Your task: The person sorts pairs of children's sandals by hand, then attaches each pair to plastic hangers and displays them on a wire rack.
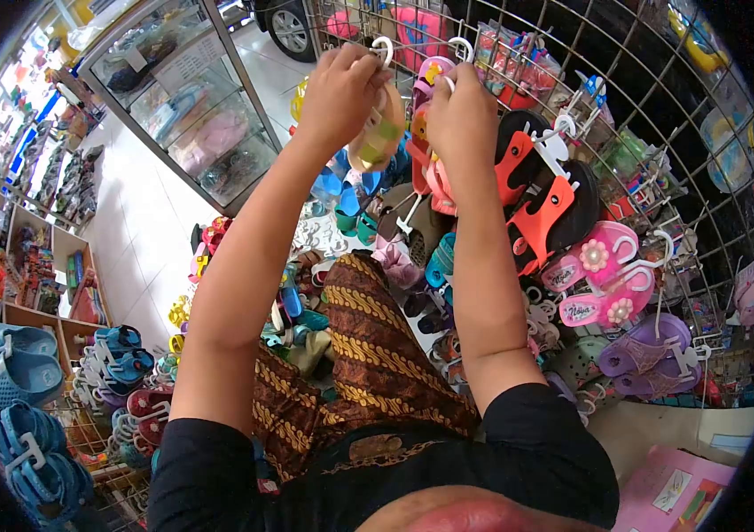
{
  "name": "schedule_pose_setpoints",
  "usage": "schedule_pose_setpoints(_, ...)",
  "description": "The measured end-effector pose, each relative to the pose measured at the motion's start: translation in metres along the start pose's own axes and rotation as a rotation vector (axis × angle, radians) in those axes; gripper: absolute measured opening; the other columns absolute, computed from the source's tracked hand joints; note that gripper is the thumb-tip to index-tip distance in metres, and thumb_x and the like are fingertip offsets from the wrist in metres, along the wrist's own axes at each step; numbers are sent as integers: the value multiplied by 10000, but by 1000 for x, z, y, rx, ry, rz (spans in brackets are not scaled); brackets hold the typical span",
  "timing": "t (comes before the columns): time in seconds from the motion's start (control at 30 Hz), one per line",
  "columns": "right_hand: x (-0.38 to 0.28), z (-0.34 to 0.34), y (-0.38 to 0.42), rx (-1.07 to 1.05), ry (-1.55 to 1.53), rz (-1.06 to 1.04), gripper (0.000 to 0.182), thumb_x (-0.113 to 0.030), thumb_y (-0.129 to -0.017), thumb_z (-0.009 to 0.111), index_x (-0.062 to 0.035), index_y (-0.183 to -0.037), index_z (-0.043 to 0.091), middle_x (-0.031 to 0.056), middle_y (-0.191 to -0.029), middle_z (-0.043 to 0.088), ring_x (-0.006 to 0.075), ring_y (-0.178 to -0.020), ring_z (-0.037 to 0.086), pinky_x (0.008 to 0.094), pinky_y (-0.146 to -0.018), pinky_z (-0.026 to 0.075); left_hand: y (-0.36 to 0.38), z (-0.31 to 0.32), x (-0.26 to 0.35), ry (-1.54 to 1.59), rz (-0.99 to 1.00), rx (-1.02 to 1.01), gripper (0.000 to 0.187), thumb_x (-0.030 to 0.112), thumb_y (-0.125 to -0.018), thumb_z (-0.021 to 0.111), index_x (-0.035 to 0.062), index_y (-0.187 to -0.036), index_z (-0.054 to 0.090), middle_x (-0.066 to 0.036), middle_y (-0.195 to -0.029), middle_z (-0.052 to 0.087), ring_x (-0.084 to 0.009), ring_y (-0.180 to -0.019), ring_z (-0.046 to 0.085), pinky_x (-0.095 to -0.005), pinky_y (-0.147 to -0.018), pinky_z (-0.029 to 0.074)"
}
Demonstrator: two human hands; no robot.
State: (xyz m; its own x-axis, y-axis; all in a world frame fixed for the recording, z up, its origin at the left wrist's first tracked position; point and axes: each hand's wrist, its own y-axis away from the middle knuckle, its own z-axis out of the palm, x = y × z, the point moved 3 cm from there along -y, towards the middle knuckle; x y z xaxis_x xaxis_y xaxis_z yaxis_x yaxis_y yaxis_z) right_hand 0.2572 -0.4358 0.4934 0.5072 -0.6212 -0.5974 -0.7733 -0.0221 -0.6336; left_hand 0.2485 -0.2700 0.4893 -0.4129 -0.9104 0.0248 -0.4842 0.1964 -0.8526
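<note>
My left hand [337, 99] is raised near the wire rack, fingers closed round a white plastic hanger [383, 50]. Pale cream-and-green sandals [377, 142] hang below it, partly covered by the hand. Level with it, my right hand [467, 120] pinches another white hanger [462, 48]. Pink sandals with flower decorations [434, 69] are beside the right fingers; the hand hides where they join the hanger. Black sandals with orange straps [550, 208] hang just right of my right forearm.
A wire grid rack [652, 53] curves along the right, hung with pink sandals [603, 273] and purple sandals [652, 359]. A glass display case [191, 106] stands left on the white tiled floor [148, 222]. Blue sandals [18, 363] hang at lower left. Many shoes lie around my knees.
</note>
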Motion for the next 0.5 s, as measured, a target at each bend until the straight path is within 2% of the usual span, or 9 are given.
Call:
schedule_pose_setpoints(0.03,1,3,-4,46,-30,-22,183,-161,-883,574,-5,-978,587,237,-838,650,415,-828,632,484,-733,480,-2,-2,1,16,-2,-44,159,162,-850,635,23,-928,637,-106,-996,635,-346,-942,589,-422,-805,479)
schedule_pose_setpoints(0.23,-2,5,-36,107,-106,-60,215,-226,-862,620,-27,-936,650,194,-839,679,385,-809,651,455,-716,498,1,-4,10,77,-91,-99,166,158,-854,631,3,-913,634,-116,-966,644,-345,-899,613,-420,-754,497)
schedule_pose_setpoints(0.33,0,6,-47,52,-237,36,242,-280,-841,653,-53,-913,695,173,-850,692,370,-799,662,422,-709,513,2,-4,9,77,-54,-76,160,154,-849,637,5,-909,636,-110,-961,647,-340,-900,615,-418,-751,500)
schedule_pose_setpoints(0.5,22,38,-72,25,-296,-7,281,-353,-843,648,-90,-901,728,167,-819,693,356,-778,669,400,-706,516,1,-2,13,61,-40,-53,158,159,-848,640,12,-908,635,-108,-952,646,-335,-895,617,-412,-737,504)
